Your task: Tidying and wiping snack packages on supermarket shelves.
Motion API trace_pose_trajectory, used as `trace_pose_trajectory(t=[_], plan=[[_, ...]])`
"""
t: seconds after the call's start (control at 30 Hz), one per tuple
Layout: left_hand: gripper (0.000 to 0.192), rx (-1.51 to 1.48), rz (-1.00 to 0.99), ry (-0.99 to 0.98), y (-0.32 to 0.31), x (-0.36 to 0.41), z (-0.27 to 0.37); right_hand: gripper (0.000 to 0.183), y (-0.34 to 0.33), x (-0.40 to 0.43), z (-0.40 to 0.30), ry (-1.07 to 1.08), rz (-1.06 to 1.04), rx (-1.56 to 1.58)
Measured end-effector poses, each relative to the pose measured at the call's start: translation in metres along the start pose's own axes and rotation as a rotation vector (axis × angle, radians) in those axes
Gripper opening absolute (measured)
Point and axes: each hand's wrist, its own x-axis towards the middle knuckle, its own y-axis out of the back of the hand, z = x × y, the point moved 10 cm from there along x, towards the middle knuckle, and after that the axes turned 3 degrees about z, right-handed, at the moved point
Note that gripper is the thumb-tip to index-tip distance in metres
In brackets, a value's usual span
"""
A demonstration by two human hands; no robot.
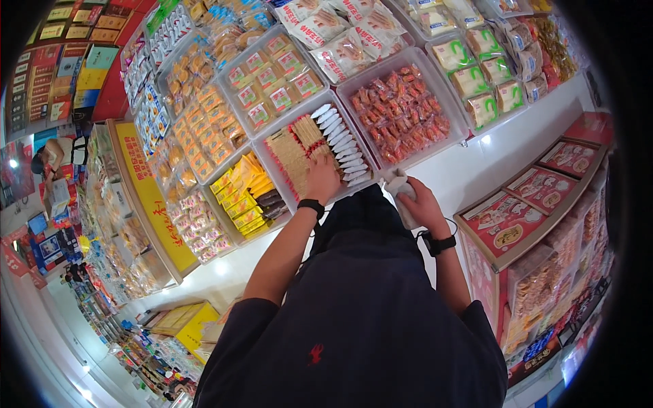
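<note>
My left hand [323, 179] reaches into a clear plastic tray [265, 155] and rests on tan stick-like snack packs [285, 158] with red ends. Its fingertips are partly lost among the packs, so a grip cannot be made out. Along the right side of the same tray runs a row of white sachets [343, 137], stacked in overlapping fashion. By the tray's near right corner, my right hand [424, 205] grips a crumpled whitish cloth [398, 186]. It hangs down beside my dark trousers.
Trays of red-wrapped sweets [400, 112], yellow packets [245, 194] and boxed cakes [268, 79] adjoin this one. A red-topped display stand [530, 199] is on my right. Left stands a counter with a yellow panel [153, 199]. Another person [56, 158] is at far left.
</note>
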Motion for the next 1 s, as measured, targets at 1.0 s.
trace_pose_trajectory(t=[1.0], plan=[[0.039,-0.302,0.251,-0.331,0.042,0.003,0.166,0.05,0.129,-0.005,0.009,0.119,0.14,-0.232]])
